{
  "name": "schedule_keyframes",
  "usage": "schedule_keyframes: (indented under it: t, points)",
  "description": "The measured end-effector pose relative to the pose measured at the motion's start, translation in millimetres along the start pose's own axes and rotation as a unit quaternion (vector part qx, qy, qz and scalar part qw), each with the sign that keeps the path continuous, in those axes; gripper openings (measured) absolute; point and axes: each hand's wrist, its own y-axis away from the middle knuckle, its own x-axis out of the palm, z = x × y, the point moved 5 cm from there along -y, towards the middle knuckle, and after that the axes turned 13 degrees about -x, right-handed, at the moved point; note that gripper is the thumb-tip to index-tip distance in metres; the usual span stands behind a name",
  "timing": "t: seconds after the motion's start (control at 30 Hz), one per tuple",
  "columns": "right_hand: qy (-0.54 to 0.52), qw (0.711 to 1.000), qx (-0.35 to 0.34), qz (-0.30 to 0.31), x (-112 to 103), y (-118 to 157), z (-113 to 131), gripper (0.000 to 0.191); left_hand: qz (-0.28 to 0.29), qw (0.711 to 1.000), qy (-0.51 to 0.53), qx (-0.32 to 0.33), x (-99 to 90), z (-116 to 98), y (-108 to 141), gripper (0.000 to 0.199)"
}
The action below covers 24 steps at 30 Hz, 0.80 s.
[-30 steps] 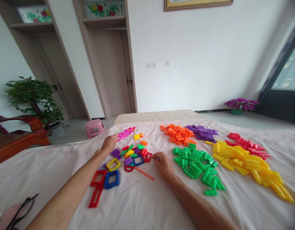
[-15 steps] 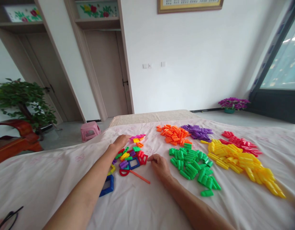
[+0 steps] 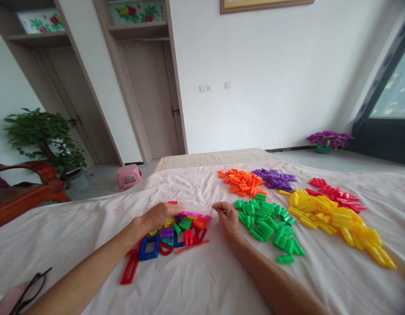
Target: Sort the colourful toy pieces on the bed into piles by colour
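My left hand (image 3: pixel 161 215) reaches over the far left part of a mixed heap of toy pieces, its fingertips beside a magenta piece (image 3: pixel 197 215); its grip is hard to make out. In the heap are a blue square frame (image 3: pixel 149 248), a red rectangular frame (image 3: pixel 129 269), a purple piece (image 3: pixel 167 232) and an orange stick (image 3: pixel 192 247). Just right of the heap, my right hand (image 3: pixel 224 214) has its thumb and fingers pinched together, and anything between them is too small to see. Beside it lies a green pile (image 3: pixel 266 218).
Orange (image 3: pixel 241 182), purple (image 3: pixel 275 178), red (image 3: pixel 336 192) and yellow (image 3: pixel 340 221) piles lie on the cloth-covered surface (image 3: pixel 100 245). Black-framed glasses (image 3: pixel 36 284) rest at the lower left. A pink stool (image 3: pixel 130 176) stands beyond the left edge.
The mixed pieces have shifted closer and lie more tightly bunched, with the frames moved left. My left hand has come nearer, and my right hand has moved slightly right and away. The view has shifted slightly.
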Motion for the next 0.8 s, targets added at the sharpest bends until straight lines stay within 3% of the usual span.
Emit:
schedule_keyframes:
  t: [0.1,0.2,0.27,0.33,0.53,0.67,0.8]
  points:
    - [-0.013,1.0,0.0,0.003,0.4,-0.4,-0.8,0.027,-0.059,0.998,0.015,-0.022,-6.0,20.3,19.8,0.041]
    - [-0.023,1.0,0.007,0.003,0.1,-1.5,0.0,0.027,-0.191,0.965,-0.015,-0.177,-24.7,67.6,37.4,0.038]
    - [-0.022,1.0,0.015,0.008,0.2,-1.9,0.6,0.027,-0.212,0.935,-0.055,-0.28,-31.1,95.2,47.9,0.038]
    - [-0.019,0.999,0.022,0.015,0.8,-2.1,0.6,0.028,-0.199,0.921,-0.069,-0.327,-30.6,109.2,54.3,0.037]
    - [-0.018,0.999,0.035,0.026,2.7,-1.8,-1.2,0.027,-0.143,0.946,-0.031,-0.29,-8.3,91.4,52.4,0.032]
    - [-0.019,0.999,0.04,0.023,2.9,-1.0,-2.8,0.028,-0.105,0.974,0.044,-0.197,0.0,70.2,50.4,0.036]
    - [-0.019,0.999,0.037,0.026,4.1,-0.8,-6.3,0.029,-0.083,0.984,0.089,-0.134,2.8,51.6,51.2,0.039]
